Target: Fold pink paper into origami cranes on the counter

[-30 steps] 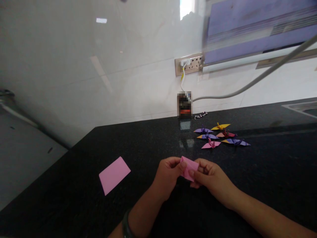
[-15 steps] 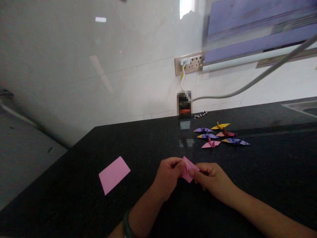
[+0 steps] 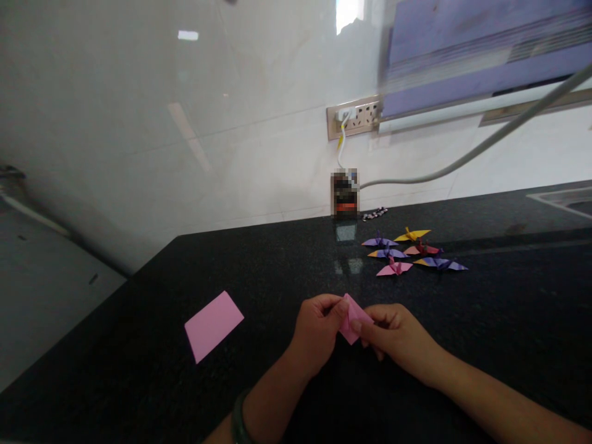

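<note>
Over the black countertop [image 3: 268,265], pink origami paper is pinched by both the left hand [image 3: 317,333] and right hand [image 3: 402,336]; small folded paper [image 3: 359,312] apparently being shaped, edges probably to be aligned, then firmly creased.

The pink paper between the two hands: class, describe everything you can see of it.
The pink paper is a small, folded piece, matte and thin-looking, with what looks like a crease on its face. Roughly diamond-shaped in outline, it has one corner pointing away and another toward the viewer. The left hand pinches its left side and the right hand its right, thumbs on the visible face, hiding parts of it. It is over the dark counter, nearer the viewer than the paper cranes.
</note>
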A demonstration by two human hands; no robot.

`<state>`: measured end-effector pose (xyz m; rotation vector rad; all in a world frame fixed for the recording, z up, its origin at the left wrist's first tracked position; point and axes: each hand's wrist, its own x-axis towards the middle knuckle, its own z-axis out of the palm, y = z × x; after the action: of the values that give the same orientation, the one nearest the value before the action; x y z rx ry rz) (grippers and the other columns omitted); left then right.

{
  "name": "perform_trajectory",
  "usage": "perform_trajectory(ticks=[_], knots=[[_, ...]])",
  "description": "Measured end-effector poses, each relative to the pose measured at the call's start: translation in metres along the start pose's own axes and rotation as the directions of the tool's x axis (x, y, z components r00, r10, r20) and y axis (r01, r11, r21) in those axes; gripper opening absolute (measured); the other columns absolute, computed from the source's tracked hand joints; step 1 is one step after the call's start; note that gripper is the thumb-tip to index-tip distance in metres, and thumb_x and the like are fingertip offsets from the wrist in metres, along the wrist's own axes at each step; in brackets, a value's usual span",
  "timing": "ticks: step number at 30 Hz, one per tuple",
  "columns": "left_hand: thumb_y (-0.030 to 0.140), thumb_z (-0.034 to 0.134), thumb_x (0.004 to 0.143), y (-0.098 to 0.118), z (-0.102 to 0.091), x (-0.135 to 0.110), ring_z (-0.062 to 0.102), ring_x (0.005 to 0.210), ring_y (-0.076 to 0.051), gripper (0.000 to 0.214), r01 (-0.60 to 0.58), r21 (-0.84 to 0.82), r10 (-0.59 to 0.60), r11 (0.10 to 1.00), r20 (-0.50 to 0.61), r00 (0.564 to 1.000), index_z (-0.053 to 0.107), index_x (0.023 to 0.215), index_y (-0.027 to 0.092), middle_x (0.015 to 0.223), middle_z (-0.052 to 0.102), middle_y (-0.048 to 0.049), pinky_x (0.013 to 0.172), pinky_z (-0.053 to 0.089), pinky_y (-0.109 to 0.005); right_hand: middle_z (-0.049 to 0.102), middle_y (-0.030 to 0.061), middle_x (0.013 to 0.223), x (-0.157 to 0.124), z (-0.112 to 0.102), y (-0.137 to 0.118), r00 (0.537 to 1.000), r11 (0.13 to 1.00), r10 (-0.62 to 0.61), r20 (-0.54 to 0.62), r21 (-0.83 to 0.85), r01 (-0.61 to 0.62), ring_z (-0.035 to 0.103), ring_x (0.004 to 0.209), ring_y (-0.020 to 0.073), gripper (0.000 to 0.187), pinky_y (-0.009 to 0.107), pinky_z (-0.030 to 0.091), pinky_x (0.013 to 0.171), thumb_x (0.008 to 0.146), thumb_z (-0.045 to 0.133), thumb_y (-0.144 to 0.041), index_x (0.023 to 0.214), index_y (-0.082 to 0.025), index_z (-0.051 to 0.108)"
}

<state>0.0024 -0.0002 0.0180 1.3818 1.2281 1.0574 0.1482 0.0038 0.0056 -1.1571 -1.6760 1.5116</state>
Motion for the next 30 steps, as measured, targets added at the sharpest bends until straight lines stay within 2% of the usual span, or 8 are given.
perform_trajectory(ticks=[11,18,30], knots=[[0.037,0.047,0.076,-0.0004,0.0021,-0.0019,0.048,0.061,-0.013,0.030,-0.071,0.113,0.074,0.991,-0.022,0.997,0.065,0.076,0.013,0.064,0.056,-0.0032,0.056,0.038,-0.023,0.042,-0.0051,0.047,0.0008,0.0011,-0.0016,0.999,0.999,0.050,0.000,0.002,-0.050,0.035,0.036,0.0049,0.022,0.017,0.026,0.034,0.072,0.051,-0.032,0.060,-0.013,0.052],[0.036,0.049,0.075,0.0009,0.0008,-0.0013,0.046,0.056,-0.011,0.028,-0.011,-0.024,0.011,1.000,-0.001,1.000,0.065,0.076,0.012,0.062,0.055,-0.0018,0.053,0.037,-0.022,0.040,-0.0060,0.046,0.0016,-0.0015,0.0025,0.999,0.999,0.043,-0.022,-0.021,-0.044,0.034,0.037,0.0048,0.021,0.016,0.025,0.035,0.073,0.050,-0.031,0.061,-0.014,0.052],[0.032,0.056,0.070,-0.0011,0.0008,-0.0008,0.043,0.050,-0.009,0.021,0.018,-0.093,-0.020,0.996,-0.029,0.999,0.061,0.064,0.012,0.055,0.052,0.0007,0.049,0.034,-0.021,0.041,-0.0056,0.046,-0.0006,-0.0011,-0.0013,0.999,0.999,0.054,0.002,0.004,-0.054,0.033,0.038,0.0052,0.020,0.017,0.022,0.036,0.070,0.053,-0.031,0.060,-0.014,0.053]])
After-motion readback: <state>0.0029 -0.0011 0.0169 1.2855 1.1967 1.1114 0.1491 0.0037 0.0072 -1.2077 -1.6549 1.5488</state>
